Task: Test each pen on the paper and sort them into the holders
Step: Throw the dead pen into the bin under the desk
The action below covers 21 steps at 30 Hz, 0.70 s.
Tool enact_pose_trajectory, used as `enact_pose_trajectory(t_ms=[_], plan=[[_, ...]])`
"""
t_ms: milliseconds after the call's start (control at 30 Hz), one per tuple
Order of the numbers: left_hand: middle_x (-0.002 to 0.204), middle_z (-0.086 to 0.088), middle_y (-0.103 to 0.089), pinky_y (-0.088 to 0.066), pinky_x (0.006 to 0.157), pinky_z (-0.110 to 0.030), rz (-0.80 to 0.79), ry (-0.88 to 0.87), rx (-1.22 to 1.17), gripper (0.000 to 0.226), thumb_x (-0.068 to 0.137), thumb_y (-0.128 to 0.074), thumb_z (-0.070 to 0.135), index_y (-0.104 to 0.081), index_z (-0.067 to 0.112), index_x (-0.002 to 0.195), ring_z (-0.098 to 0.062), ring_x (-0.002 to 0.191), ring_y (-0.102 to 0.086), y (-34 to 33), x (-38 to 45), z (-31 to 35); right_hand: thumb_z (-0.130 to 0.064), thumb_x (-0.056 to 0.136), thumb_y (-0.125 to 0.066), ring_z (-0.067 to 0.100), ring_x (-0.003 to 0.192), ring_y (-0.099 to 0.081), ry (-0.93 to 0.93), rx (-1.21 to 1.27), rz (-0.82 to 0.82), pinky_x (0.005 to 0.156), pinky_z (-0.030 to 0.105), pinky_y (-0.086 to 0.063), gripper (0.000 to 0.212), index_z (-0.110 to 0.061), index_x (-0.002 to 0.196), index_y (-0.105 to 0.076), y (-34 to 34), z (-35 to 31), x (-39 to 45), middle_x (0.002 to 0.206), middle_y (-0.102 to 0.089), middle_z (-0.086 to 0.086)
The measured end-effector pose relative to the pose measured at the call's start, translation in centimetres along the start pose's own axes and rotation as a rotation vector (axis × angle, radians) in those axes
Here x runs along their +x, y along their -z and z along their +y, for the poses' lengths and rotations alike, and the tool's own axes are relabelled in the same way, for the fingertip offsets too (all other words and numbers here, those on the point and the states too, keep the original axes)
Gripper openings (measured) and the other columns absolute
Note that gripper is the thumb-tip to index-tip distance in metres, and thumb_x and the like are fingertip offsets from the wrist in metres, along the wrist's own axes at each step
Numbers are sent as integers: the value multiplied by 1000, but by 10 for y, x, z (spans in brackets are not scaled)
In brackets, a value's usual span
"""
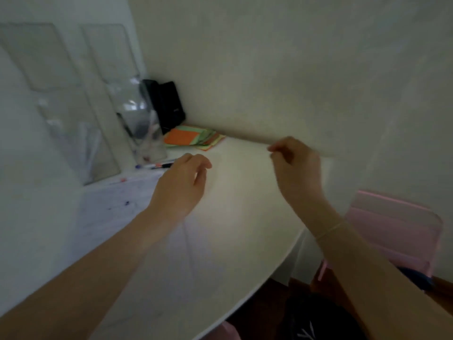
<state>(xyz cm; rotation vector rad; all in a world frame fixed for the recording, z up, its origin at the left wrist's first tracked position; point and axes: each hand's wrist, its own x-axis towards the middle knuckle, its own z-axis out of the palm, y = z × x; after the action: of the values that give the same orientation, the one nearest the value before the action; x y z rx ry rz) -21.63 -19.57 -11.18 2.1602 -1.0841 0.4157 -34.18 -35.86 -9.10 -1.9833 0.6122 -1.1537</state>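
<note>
The picture is blurred. My left hand (181, 182) hovers over the white table (220, 241) with fingers loosely curled and nothing in it, just right of a few pens (154, 165) lying on the table. My right hand (296, 168) is raised near the wall, fingers curled, thumb and fingertips close together; nothing is visible between them. A white paper (115, 204) with scribble marks lies at the left. A clear holder (147, 136) with pens in it stands behind the loose pens, and another clear holder (83, 146) stands further left.
A black object (166, 106) stands in the corner. Orange and green sticky notes (193, 138) lie by the wall. A pink chair (394, 229) is at the right, beyond the table's curved edge. The wall runs close behind the table.
</note>
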Motion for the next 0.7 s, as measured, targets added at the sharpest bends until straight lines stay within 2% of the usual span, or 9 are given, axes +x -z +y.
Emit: enact_pose_trajectory(t_ms=[100, 200, 267, 333, 433, 533, 700], plan=[[98, -3, -61, -49, 78, -42, 27, 95, 79, 16, 91, -48, 11, -62, 19, 97, -23, 87, -58, 33, -11, -49, 3, 78, -54, 18, 74, -55, 161, -15, -208, 69, 23, -38, 22, -8, 86, -71, -74, -43, -6, 76, -62, 3], [100, -1, -59, -49, 77, -39, -27, 209, 183, 16, 90, -49, 13, -62, 20, 97, -24, 91, -58, 51, -33, -89, 4, 81, -50, 32, 100, -60, 285, -77, -446, 92, 35, -44, 28, -3, 100, -70, -142, -62, -25, 103, -66, 18], [101, -4, -58, -50, 73, -39, -70, 241, 266, 16, 90, -47, 17, -61, 18, 99, -25, 92, -59, 57, -47, -108, 0, 87, -47, 28, 117, -52, 276, -152, -609, 103, 33, -37, 36, -7, 119, -62, -175, -68, -37, 123, -59, 13], [95, -5, -56, -48, 62, -36, -90, 222, 333, 17, 92, -46, 23, -59, 15, 97, -26, 82, -60, 58, -59, -122, -3, 89, -47, 24, 126, -45, 277, -234, -712, 107, 30, -32, 41, -10, 129, -53, -202, -72, -42, 135, -51, 10], [85, -4, -54, -41, 54, -32, -86, 216, 343, 20, 94, -42, 28, -56, 13, 94, -23, 70, -57, 54, -68, -132, -2, 86, -49, 30, 122, -45, 364, -394, -794, 102, 37, -36, 39, -5, 124, -55, -232, -77, -43, 129, -52, 14], [78, -3, -56, -28, 51, -27, -21, 175, 344, 19, 94, -44, 26, -54, 13, 86, -19, 64, -54, 49, -68, -134, -6, 83, -51, 31, 118, -44, 439, -528, -806, 100, 40, -35, 39, -4, 122, -53, -255, -78, -41, 126, -52, 15], [73, 2, -57, -17, 46, -23, -14, 167, 343, 15, 91, -47, 25, -53, 15, 82, -14, 60, -51, 49, -69, -137, -3, 85, -47, 32, 114, -49, 493, -692, -813, 98, 38, -36, 37, -8, 121, -53, -281, -77, -30, 122, -55, 13]])
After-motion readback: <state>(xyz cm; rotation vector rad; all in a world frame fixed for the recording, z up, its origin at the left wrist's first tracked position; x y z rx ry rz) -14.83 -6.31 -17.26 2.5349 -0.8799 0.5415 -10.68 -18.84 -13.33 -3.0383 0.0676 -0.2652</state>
